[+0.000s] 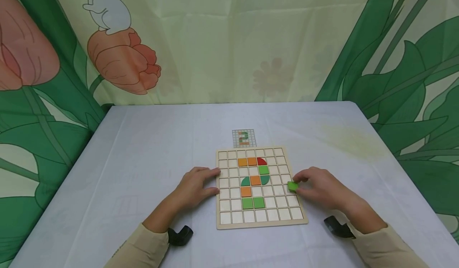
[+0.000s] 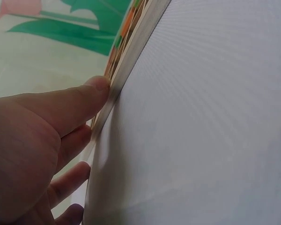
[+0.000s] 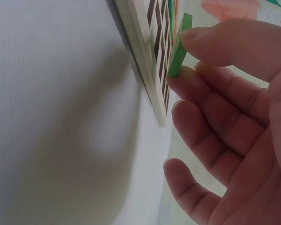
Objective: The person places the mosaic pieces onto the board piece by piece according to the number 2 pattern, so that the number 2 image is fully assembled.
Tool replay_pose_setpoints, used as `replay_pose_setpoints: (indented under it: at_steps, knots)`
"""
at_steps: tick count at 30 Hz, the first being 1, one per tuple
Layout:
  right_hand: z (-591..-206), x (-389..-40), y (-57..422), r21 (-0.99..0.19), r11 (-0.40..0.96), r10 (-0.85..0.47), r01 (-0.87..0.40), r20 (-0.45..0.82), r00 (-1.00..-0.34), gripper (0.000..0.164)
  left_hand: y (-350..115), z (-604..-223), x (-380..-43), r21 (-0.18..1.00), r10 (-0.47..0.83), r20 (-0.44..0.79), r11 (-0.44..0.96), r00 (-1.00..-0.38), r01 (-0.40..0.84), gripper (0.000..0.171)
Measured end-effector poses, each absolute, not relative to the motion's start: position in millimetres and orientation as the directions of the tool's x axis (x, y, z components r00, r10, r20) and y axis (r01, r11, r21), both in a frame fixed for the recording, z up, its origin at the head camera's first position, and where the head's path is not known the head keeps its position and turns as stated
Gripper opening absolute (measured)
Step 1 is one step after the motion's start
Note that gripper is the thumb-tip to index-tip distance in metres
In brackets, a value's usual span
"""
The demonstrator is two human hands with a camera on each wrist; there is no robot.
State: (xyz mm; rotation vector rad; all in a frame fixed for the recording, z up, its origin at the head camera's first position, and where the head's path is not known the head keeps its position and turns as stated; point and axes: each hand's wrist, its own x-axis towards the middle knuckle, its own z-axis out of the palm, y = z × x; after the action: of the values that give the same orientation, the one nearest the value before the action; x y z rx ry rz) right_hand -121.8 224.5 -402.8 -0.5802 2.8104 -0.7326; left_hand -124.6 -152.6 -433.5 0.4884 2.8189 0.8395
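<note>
A wooden grid board (image 1: pixel 261 226) lies on the table, with orange, green, dark green and red tiles set in some of its cells. Two light green tiles, one of them this green tile (image 1: pixel 247 203), sit side by side in a lower row. My left hand (image 1: pixel 193 188) touches the board's left edge with thumb and fingertips; the left wrist view shows the thumb (image 2: pixel 99 83) against the rim. At the right edge, my right hand (image 1: pixel 320 188) pinches a light green square tile (image 3: pixel 180 47) between thumb and fingers, above the board's rim.
A small pattern card (image 1: pixel 244 138) with a colored figure on a grid lies just behind the board. White cloth covers the table (image 1: pixel 154 140). A printed curtain (image 1: pixel 233 40) hangs behind it. Each wrist wears a black device (image 1: pixel 181 236).
</note>
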Motion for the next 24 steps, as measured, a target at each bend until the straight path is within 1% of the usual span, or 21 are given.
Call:
replay_pose_setpoints:
  at_steps: [5, 24]
  knots:
    - [-404.0, -119.4, 215.9, -0.509, 0.787, -0.440, -0.348, -0.068, -0.896, 0.017, -152.6, -433.8, -124.8, 0.551, 0.353, -0.057, 0.791, -0.934, 0.266, 0.057]
    - [-407.5, -111.9, 195.3, -0.488, 0.730, -0.555, -0.478, -0.014, -0.832, 0.014, -153.3, -433.2, -124.4, 0.560, 0.354, -0.059, 0.786, -0.933, 0.262, 0.057]
